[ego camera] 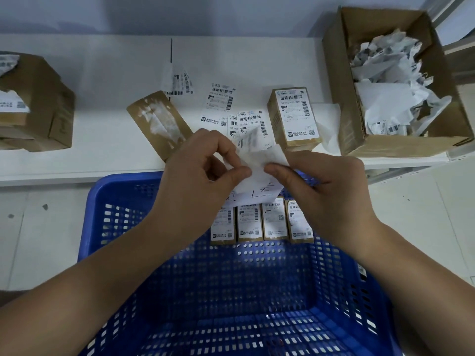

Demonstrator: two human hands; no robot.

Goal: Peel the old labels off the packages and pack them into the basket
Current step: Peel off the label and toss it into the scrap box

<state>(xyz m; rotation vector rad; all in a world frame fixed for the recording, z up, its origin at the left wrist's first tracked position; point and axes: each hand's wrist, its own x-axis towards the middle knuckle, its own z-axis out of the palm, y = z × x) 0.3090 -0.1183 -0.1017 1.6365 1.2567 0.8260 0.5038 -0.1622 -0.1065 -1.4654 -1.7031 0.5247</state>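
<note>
Over the far rim of the blue basket (108, 201), my left hand (200, 170) and my right hand (323, 183) both pinch a curled white label (259, 155). Behind my left hand a brown package (159, 122) lies flat on the white table (102, 86), with torn white label remains on its face. A second brown package (295, 116) with a full label stands to the right of it. Several labelled packages (262, 222) stand in a row inside the basket, under a white sheet with handwriting (257, 194).
Loose labels (221, 104) lie on the table between the two packages. An open cardboard box (395, 80) full of crumpled label scraps sits at the back right. Another cardboard box (33, 104) stands at the left. The near part of the basket holds nothing.
</note>
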